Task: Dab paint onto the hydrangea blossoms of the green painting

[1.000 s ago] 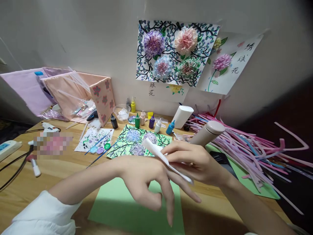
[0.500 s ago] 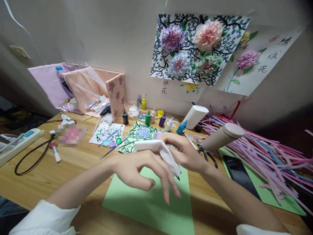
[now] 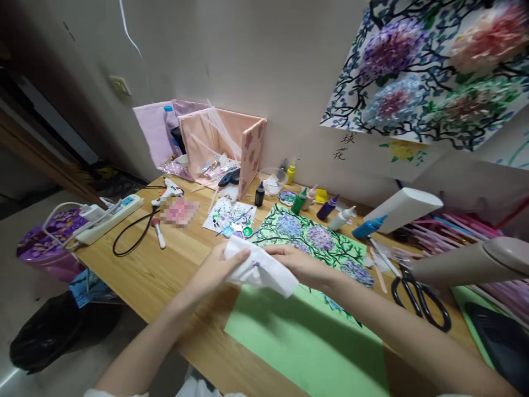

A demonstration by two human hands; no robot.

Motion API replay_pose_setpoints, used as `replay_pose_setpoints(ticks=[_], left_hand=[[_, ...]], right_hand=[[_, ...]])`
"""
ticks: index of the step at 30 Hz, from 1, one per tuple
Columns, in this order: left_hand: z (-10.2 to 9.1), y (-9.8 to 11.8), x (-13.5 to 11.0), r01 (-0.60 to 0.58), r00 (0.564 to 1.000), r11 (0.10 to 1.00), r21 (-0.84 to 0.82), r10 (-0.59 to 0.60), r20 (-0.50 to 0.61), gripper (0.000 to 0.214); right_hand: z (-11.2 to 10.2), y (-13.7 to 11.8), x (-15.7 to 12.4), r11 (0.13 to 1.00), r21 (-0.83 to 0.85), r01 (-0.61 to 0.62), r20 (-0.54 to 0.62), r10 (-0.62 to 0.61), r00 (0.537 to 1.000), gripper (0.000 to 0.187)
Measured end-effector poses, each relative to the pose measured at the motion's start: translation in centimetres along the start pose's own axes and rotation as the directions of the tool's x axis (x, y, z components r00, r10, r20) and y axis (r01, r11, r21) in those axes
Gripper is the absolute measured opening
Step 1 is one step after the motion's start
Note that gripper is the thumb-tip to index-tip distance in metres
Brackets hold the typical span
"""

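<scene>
Above the near green sheet (image 3: 306, 342), your left hand (image 3: 219, 262) pinches the white tissue (image 3: 268, 278), thumb on top — seemingly to keep its purple-marked face spread — while your right hand (image 3: 300, 263) meets its other side, though you can't tell how firmly those fingers close. Beyond the painted sheet (image 3: 306, 231), a clear bowl (image 3: 284, 177) holds crumpled white material (image 3: 271, 181), and the pink box (image 3: 253, 151) shiny packets (image 3: 223, 166).

A wooden table (image 3: 155, 281) bears green paper (image 3: 306, 350), scissors (image 3: 414, 295), bottles (image 3: 327, 208).
</scene>
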State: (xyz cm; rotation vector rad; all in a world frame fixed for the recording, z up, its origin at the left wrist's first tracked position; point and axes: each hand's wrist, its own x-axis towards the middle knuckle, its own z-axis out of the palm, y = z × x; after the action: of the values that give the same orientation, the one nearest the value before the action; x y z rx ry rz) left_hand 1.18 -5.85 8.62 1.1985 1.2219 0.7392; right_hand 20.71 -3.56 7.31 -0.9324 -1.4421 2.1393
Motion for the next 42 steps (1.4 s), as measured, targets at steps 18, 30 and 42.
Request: replay_pose_setpoints(ticks=[18,30,42], left_hand=[[-12.2,-7.7,-4.9,0.2,0.917,0.959,-0.201,-0.256,-0.306,0.047],[-12.0,-8.0,-4.5,0.231,0.923,0.928,-0.293,-0.304,-0.236,0.042],[-10.6,-8.5,-2.8,0.247,0.96,0.969,-0.007,-0.245,-0.132,0.036]], right_hand=[[-6.3,1.0,8.2,-0.276,-0.961,0.027,0.117,-0.317,0.941,0.014],[-7.6,2.1,9.2,-0.332,-0.937,0.112,0.224,-0.323,0.919,0.015],[-8.2,2.8,10.2,-0.45,-0.864,0.225,0.374,-0.276,0.885,0.025]])
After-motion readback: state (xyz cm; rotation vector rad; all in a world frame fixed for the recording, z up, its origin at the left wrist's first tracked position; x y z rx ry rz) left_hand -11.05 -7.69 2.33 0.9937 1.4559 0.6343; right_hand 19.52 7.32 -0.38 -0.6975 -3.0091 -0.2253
